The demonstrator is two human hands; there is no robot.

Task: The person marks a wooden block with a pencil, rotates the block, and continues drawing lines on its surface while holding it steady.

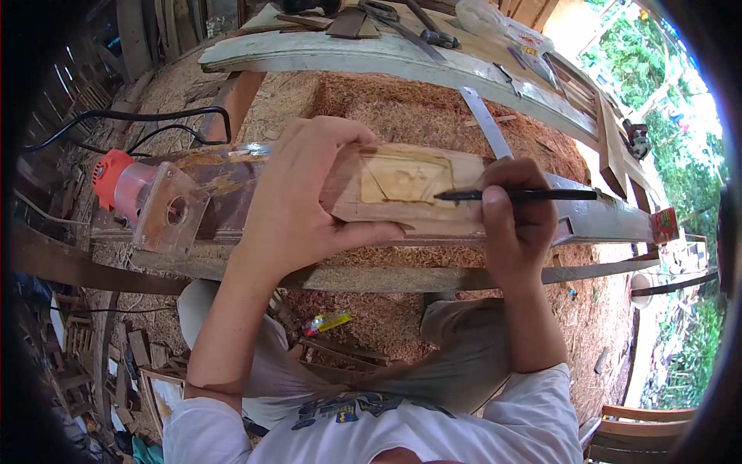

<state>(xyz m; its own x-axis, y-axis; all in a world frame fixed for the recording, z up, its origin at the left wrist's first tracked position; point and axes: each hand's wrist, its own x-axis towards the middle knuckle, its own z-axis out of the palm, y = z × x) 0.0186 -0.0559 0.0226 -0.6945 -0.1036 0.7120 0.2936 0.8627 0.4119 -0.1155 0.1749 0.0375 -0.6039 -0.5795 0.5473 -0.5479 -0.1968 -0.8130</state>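
Note:
Across the plank in front of me lies a pale wooden piece (468, 164) with a shallow carved rectangular recess (406, 179) and dark lines marked in it. My left hand (297, 193) grips its left end, thumb along the near edge and fingers over the far edge. Pinched in my right hand (519, 220) is a thin black pencil (568, 194), held almost level. Its tip touches or hovers just over the lower right corner of the recess. A metal ruler (487, 124) rests beyond the right hand, partly hidden behind it.
To the left stands an orange router with a clear base (135, 189), near a black cable (170, 114). A hammer (437, 37) and other tools lie on the far bench (325, 52). Wood shavings cover the ground (371, 301), where a yellow tube (328, 322) lies.

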